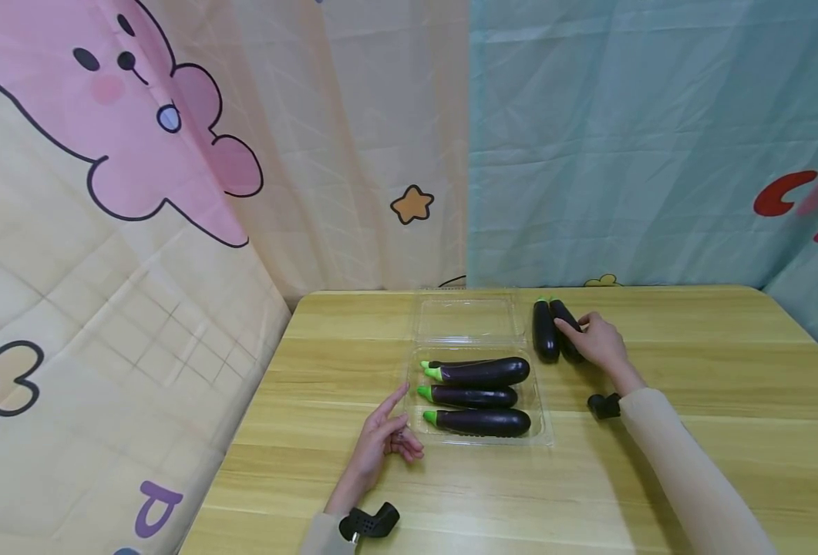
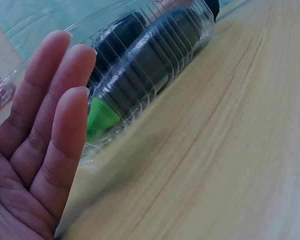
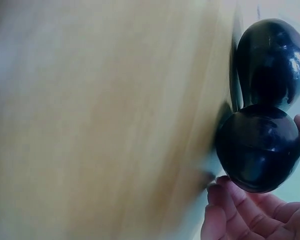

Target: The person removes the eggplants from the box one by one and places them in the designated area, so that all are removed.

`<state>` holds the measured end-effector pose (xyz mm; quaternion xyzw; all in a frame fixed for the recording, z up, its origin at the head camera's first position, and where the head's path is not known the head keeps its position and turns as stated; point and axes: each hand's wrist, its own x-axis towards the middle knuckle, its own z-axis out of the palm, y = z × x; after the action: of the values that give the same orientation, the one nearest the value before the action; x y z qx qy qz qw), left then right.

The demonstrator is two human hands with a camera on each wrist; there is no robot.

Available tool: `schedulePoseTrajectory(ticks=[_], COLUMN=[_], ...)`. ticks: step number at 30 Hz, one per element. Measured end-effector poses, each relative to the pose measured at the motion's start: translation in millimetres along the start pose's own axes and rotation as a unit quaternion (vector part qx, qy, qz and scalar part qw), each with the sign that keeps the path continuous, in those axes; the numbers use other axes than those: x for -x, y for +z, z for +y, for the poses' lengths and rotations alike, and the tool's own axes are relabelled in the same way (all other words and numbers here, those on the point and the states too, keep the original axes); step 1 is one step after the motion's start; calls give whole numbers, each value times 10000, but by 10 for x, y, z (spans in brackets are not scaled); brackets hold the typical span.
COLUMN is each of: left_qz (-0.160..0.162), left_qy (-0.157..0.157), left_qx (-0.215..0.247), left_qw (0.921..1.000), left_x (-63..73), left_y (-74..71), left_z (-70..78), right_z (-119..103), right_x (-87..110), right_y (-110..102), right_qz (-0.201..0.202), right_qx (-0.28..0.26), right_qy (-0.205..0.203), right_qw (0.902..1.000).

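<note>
Several dark purple eggplants (image 1: 483, 422) with bright green caps lie sideways in a clear plastic clamshell box (image 1: 540, 432), its lid folded back. At the box's left side is my left hand (image 1: 379, 445), its index finger extended along the edge. In the left wrist view, three fingers (image 2: 65, 140) of that hand show nearly straight beside the ribbed wall. Two more eggplants stand side by side on the table, right of the lid. My right hand (image 1: 599, 341) holds the right one (image 3: 260, 150), thumb and fingers on opposite sides. The other eggplant (image 1: 544, 331) lies against it.
The wooden table (image 1: 297, 370) reaches back to patterned curtains (image 1: 624, 154) behind and on the left. The open lid (image 1: 466, 320) lies behind the box's base. Black wrist cameras (image 1: 369, 523) sit on both wrists.
</note>
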<state>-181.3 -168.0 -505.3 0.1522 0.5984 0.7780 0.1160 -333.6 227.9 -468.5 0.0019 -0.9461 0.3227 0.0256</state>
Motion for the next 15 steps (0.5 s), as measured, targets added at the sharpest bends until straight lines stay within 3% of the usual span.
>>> schedulePoseTrajectory(ticks=[10,15], left_qz=[21,14], left_qy=[-37,-23], left_qx=[-26,-20], left_qw=[10000,10000], left_x=[1,5], left_y=[10,12], left_z=[7,10], right_z=[-40,-78], right_x=[56,86], right_y=[-26,-32], right_qz=[214,590], right_qx=[-75,-195], right_qy=[-62,-204], right_qw=[9997,9979])
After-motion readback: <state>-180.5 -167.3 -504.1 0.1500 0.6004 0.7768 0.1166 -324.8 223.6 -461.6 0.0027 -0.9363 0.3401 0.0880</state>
